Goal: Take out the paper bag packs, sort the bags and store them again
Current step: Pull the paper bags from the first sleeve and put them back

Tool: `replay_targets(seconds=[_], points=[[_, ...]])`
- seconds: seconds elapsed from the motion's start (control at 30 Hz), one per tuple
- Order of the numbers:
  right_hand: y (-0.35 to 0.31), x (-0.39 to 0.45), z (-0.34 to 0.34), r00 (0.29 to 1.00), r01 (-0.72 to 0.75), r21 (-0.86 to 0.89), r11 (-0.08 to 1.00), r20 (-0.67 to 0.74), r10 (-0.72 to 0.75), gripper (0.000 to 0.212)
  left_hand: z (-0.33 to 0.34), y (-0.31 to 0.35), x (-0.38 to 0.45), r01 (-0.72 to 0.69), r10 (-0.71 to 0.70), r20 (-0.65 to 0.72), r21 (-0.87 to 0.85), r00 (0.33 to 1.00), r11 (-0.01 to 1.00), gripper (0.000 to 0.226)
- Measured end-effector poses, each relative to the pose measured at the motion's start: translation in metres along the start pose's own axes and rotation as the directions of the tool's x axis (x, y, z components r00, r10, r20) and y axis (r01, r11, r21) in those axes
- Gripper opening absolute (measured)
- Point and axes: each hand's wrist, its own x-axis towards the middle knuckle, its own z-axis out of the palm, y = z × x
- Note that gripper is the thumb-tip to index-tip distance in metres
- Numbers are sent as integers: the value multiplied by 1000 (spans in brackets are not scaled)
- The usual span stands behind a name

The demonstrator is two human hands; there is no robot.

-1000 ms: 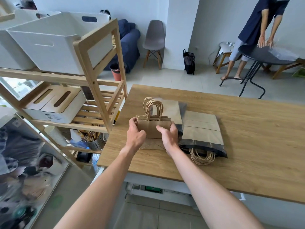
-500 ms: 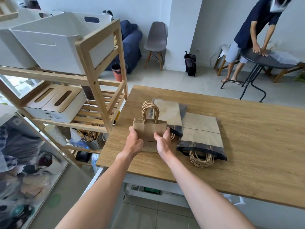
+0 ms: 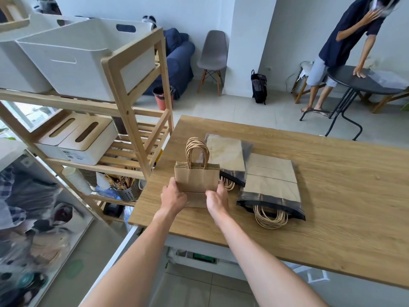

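A stack of small brown paper bags (image 3: 197, 179) with twisted paper handles stands on its folded bottom near the left end of the wooden table (image 3: 332, 196). My left hand (image 3: 173, 197) grips its left edge and my right hand (image 3: 218, 198) grips its right edge. Behind the stack lies a clear plastic pack of paper bags (image 3: 228, 156). To the right lies a larger dark-edged plastic pack of bags (image 3: 272, 187), with a bundle of handles sticking out of its near end.
A wooden shelf rack (image 3: 132, 103) with white bins and boxes stands close to the table's left end. A person leans on a round black table (image 3: 365, 83) at the back right. A grey chair (image 3: 213, 54) and a black bag stand by the far wall.
Both hands slid down the sides of the bag stack toward its lower part and shifted it slightly left. The person at the back raised one hand to the head.
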Motion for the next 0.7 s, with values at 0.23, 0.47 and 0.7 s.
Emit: replay_targets(seconds=[0.23,0.47,0.7], points=[[-17,18,-15,978,-209,231,950,37,207,38,-4,10,2,117,-98,65,-448,993,886,38],[-53,33,-29,879,-444,562,698,425,218,54,-3,35,-8,175,-246,-8,-676,969,715,53],[-75,33,-39,832,-431,444,785,533,156,23,-23,49,-10,211,-107,182,-822,977,528,64]])
